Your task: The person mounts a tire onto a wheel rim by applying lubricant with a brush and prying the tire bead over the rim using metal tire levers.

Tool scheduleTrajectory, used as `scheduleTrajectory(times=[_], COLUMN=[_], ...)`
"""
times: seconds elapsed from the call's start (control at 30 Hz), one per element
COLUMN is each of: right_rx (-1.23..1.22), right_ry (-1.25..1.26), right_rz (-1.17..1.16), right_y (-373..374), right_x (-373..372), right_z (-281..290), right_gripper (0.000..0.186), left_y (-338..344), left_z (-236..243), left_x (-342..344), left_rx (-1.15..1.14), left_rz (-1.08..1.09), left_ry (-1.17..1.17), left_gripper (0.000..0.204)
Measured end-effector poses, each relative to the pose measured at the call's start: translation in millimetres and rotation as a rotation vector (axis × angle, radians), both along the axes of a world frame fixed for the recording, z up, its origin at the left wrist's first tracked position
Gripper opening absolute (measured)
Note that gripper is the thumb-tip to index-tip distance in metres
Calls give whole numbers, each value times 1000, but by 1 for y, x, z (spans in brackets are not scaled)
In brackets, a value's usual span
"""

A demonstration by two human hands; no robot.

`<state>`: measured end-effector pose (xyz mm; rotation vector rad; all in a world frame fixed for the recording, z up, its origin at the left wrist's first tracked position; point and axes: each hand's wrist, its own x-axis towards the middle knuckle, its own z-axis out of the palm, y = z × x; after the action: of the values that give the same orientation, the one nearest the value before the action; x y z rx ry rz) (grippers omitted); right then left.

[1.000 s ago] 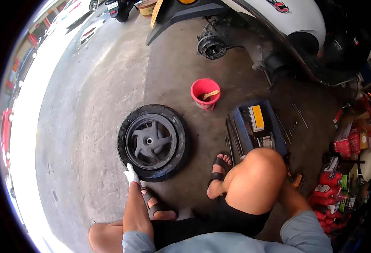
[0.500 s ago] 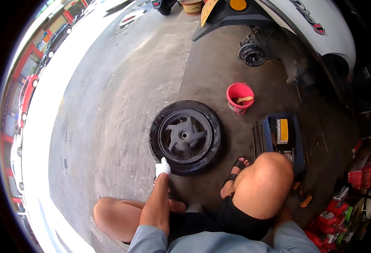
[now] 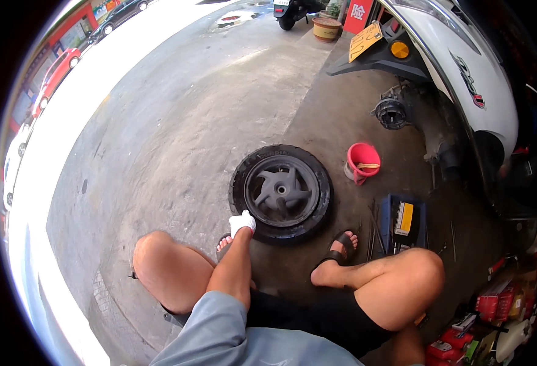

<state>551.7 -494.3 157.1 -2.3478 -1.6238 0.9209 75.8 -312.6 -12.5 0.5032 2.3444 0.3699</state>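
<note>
Wheel (image 3: 282,191) flat on the concrete floor (image 3: 177,152), gloved left hand (image 3: 242,224) at its edge

With the wheel's hub as the clock's centre, a red car (image 3: 58,74) stands far off toward ten o'clock. The bent left knee (image 3: 158,259) is at eight o'clock. Between seven and eight, the left hand, in a white glove, touches the wheel's black tyre (image 3: 325,195); its fingers are partly hidden, so I cannot tell whether its grip is clamped. The wheel lies spokes up, in front of the feet. A flowerpot (image 3: 326,28) stands well apart, between twelve and one. The sandalled right foot (image 3: 342,247) is between four and five. Between two and three stands a red bucket (image 3: 360,152). Near four, a blue tray (image 3: 423,219) holds a dark box (image 3: 404,219). Toward five, the right forearm (image 3: 409,349) shows below the thigh; the right hand is out of sight, its grip unknown. Red containers (image 3: 444,352) lie toward four, and a white scooter (image 3: 494,104) stands toward two.
</note>
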Motion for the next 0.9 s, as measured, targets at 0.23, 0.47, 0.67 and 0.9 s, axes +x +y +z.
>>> scheduleTrajectory(times=[0.23,0.47,0.67,0.9], right_rx=[340,224,152,251], right_ry=[8,-29,-341,-500], right_rz=[222,723,980,1294], right_y=[124,259,361,462], right_x=[-2,-128,-195,-240], right_z=[40,103,96,66], right_gripper=[22,22,18,18], left_y=[10,4,56,67], left_z=[17,-4,-7,-21], left_x=[2,-11,-51,-76], left_rx=[-119,72,345,640], left_rz=[-43,130,140,147], left_ry=[-6,58,-233,-755], left_gripper=[68,81,83,59])
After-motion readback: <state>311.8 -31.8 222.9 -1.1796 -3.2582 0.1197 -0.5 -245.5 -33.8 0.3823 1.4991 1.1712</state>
